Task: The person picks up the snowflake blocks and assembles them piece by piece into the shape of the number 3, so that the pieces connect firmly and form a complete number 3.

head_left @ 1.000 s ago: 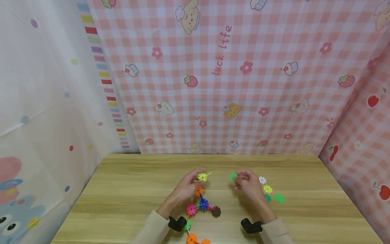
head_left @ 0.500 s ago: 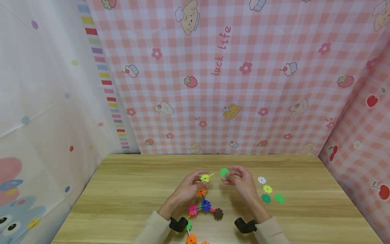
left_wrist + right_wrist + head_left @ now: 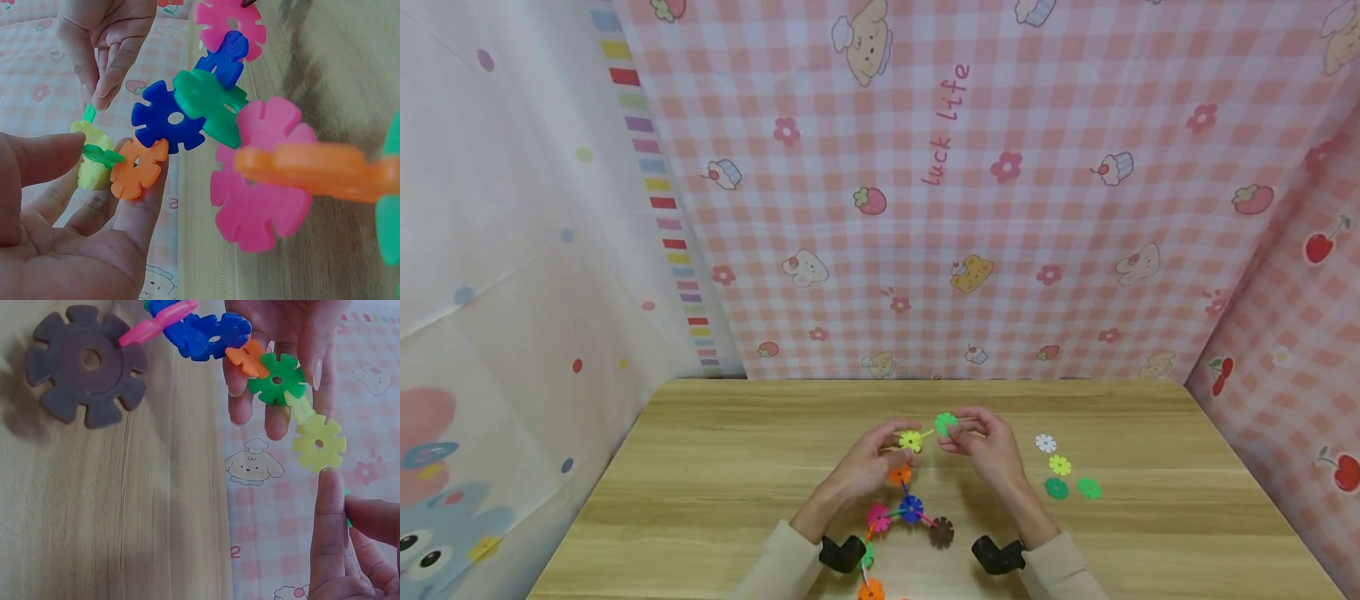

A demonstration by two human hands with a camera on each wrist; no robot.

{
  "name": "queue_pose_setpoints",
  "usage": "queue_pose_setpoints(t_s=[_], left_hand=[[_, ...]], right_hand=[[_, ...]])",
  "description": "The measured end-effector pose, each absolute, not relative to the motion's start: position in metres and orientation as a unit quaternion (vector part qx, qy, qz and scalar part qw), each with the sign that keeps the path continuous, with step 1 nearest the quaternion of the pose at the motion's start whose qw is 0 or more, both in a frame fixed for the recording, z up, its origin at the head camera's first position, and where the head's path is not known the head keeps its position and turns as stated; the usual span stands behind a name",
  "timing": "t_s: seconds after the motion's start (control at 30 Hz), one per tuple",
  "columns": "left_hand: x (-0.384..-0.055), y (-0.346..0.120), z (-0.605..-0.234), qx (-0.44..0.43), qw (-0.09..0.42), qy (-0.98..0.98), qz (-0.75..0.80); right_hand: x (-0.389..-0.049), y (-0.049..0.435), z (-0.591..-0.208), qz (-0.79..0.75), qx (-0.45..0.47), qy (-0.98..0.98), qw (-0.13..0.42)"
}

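Observation:
My left hand (image 3: pixel 868 462) holds a chain of notched plastic snowflake discs near its far end, its thumb by a yellow disc (image 3: pixel 911 442) and a green one (image 3: pixel 277 379). Another yellow disc (image 3: pixel 319 444) sticks out from that end. My right hand (image 3: pixel 988 446) pinches a green snowflake disc (image 3: pixel 946 424) close against this outer yellow disc; whether they interlock, I cannot tell. Down the chain come an orange disc (image 3: pixel 900 475), a blue disc (image 3: pixel 912 509), a pink disc (image 3: pixel 878 517) and, on a side branch, a brown disc (image 3: pixel 942 532).
Loose discs lie on the wooden table (image 3: pixel 722 467) to the right: white (image 3: pixel 1046 443), yellow (image 3: pixel 1060 465), dark green (image 3: pixel 1056 488) and light green (image 3: pixel 1089 488). More of the chain, with an orange disc (image 3: pixel 871 591), runs toward the near edge. A checked cloth (image 3: pixel 910 317) hangs behind.
My right hand has brought the green disc leftward, up to the outer yellow disc. My left hand and the chain have shifted slightly to the right.

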State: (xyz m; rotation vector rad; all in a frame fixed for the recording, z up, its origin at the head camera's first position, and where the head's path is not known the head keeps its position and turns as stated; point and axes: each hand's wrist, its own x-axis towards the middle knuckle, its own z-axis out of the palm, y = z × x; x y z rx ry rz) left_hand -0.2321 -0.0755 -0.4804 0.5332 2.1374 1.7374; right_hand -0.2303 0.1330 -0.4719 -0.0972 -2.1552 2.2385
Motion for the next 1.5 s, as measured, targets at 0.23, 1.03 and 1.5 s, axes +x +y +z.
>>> queue_pose_setpoints(t_s=[0.23,1.03,1.5], left_hand=[[-0.232,-0.074,-0.482,0.197,0.172,0.745,0.614],[-0.232,-0.074,-0.479,0.192,0.178,0.739,0.620],[-0.235,-0.076,-0.486,0.193,0.170,0.747,0.613]], right_hand=[[-0.230,0.133,-0.474,0.721,-0.030,-0.692,0.013],[-0.225,0.137,-0.478,0.713,-0.002,-0.701,0.007],[-0.226,0.134,-0.493,0.737,0.009,-0.676,0.018]])
